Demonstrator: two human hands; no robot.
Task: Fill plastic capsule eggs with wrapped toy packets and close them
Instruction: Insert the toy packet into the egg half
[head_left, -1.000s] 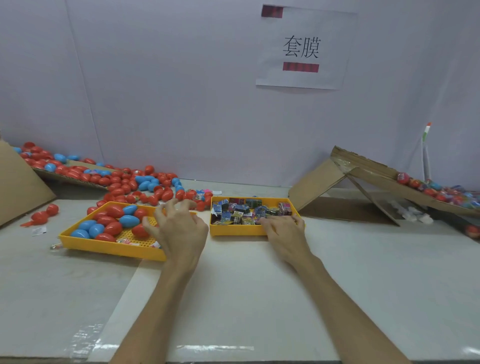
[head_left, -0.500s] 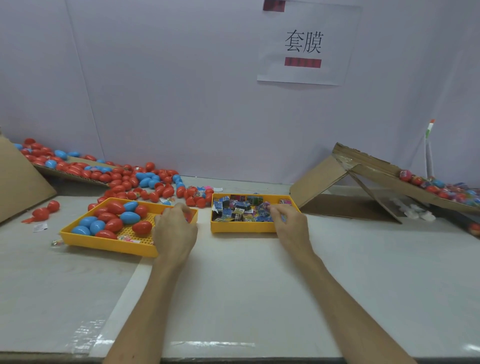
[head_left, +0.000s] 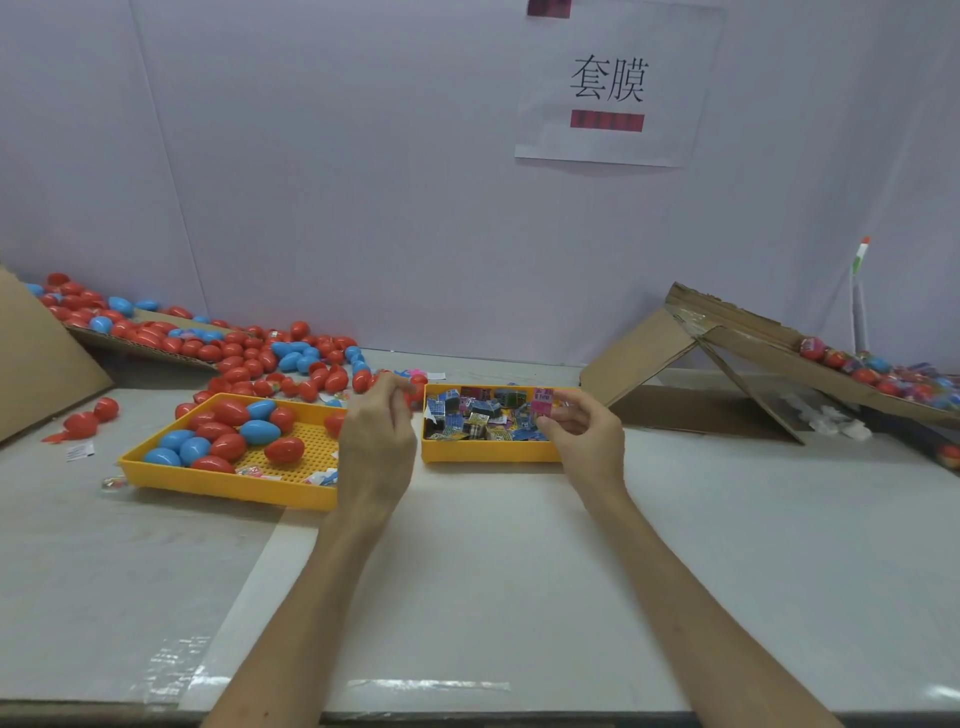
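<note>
Left of the packet tray, the egg tray held loose eggs, none yet filled, I judged. My left hand hung curled at the packet tray's left edge; whether it held an egg, I couldn't tell. Over its right end, my right hand pinched a pink packet. Right of it, seemingly finished eggs lay on the ramp.

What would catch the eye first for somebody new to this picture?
Probably the heap of red and blue capsule eggs spilling along the back left of the table, with more in the yellow tray before it. Next, the right hand pinching a pink packet over the second yellow tray of wrapped packets, at the centre.
</note>
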